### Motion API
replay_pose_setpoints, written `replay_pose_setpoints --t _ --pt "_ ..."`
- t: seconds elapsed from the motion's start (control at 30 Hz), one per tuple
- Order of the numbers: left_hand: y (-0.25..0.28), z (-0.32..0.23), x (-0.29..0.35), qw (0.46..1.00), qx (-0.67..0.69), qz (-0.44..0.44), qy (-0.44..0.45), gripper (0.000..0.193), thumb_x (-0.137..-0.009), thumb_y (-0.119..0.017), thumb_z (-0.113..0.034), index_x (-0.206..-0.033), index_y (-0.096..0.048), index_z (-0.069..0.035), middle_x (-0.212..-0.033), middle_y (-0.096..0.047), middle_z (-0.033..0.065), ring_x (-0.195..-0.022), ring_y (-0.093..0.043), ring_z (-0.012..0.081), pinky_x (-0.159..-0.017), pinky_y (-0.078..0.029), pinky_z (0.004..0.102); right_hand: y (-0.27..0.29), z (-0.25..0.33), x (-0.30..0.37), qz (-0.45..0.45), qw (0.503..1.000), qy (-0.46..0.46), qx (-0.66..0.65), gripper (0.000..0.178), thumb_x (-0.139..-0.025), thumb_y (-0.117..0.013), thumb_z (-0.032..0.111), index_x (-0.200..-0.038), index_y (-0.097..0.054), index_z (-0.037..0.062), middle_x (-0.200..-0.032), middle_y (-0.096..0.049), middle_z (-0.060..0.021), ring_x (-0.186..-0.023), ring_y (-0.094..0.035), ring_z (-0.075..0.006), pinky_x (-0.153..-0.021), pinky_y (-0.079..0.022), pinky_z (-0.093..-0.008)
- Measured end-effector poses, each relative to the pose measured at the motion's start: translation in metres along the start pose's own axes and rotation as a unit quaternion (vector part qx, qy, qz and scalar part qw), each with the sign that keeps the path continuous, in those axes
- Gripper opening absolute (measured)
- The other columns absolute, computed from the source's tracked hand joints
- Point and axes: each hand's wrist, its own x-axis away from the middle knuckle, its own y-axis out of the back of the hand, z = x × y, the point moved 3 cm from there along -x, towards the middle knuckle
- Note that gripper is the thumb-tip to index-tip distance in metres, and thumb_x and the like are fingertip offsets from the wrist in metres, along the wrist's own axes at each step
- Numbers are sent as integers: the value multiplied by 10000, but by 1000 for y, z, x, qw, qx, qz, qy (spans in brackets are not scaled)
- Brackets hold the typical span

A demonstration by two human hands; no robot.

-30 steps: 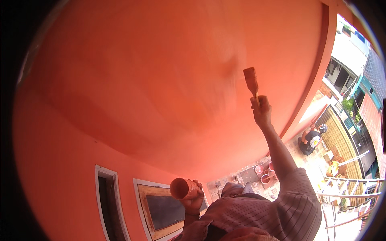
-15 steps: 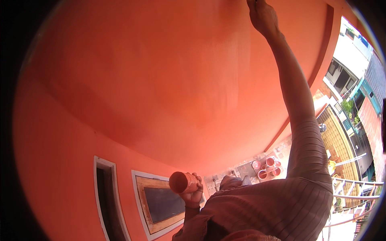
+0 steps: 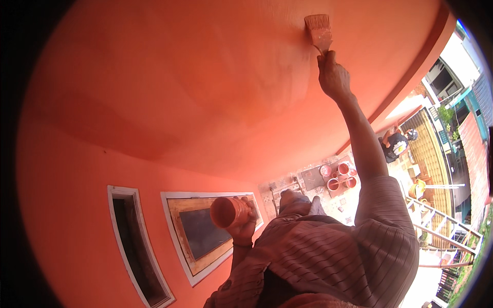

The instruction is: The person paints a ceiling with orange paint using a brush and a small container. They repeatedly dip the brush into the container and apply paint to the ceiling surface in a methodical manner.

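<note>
A wide, flat paintbrush (image 3: 319,33) is in my right hand (image 3: 335,78), at the end of my stretched arm. Its bristles are at the broad orange painted surface (image 3: 179,97) overhead; whether they press on it is hard to tell. Uneven, streaky patches mark the paint to the left of the brush. Lower down, my left hand (image 3: 247,226) wraps round a round, orange-smeared paint pot (image 3: 226,213), held tilted with its mouth toward me. How much paint it contains cannot be made out.
Behind the pot is a wood-framed window (image 3: 205,262), with a narrow white-framed opening (image 3: 136,246) beside it. Far below, several paint buckets (image 3: 333,184) stand on the tiled floor. Another person (image 3: 395,145) is at the right, above a ladder (image 3: 447,226).
My right hand has come down from the upper edge, bringing the whole brush into view. The pot is still in my left hand, slightly higher in view. The other person now shows past my arm.
</note>
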Motion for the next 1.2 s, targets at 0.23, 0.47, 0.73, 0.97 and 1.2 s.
replay_pose_setpoints --t 0.23,0.47,0.73,0.97,1.2 --pt "0 -5 -4 1000 -18 6 24 630 -923 -755 -450 -1406 -593 -81 -1406 -547 163 -1276 -548 355 -942 -593 477 -65 -54 83 96 994 -47 1 310 -1121 -447 342 -1123 -386 38 -742 -689 -298 -693 -662 -545 -635 -488 -663" --pt "-7 -1 -12 998 -18 -28 51 614 -935 -729 -423 -1418 -586 -73 -1408 -550 168 -1271 -545 356 -942 -588 482 -108 -77 125 138 988 -75 -7 274 -1097 -452 271 -1088 -409 0 -735 -694 -285 -705 -685 -513 -665 -515 -635" --pt "-12 1 -16 998 -27 -6 60 588 -965 -710 -428 -1416 -584 -72 -1416 -550 172 -1273 -545 347 -934 -594 482 -126 -105 205 160 919 -238 -272 295 -1036 -607 292 -964 -544 13 -634 -623 -142 -498 -591 -317 -481 -446 -463" --pt "-2 0 -3 999 -14 -2 33 606 -950 -736 -430 -1397 -557 -62 -1358 -546 169 -1280 -551 356 -930 -602 476 -87 -111 178 245 747 -421 -453 180 -934 -648 139 -885 -646 -34 -608 -544 -58 -446 -472 -123 -400 -301 -287" --pt "-1 1 2 1000 -9 -2 19 627 -952 -735 -449 -1403 -551 -54 -1390 -552 194 -1272 -560 366 -928 -598 483 -36 -72 70 253 762 -358 -477 181 -983 -616 91 -878 -688 -37 -674 -552 -51 -501 -399 -73 -464 -272 -274"
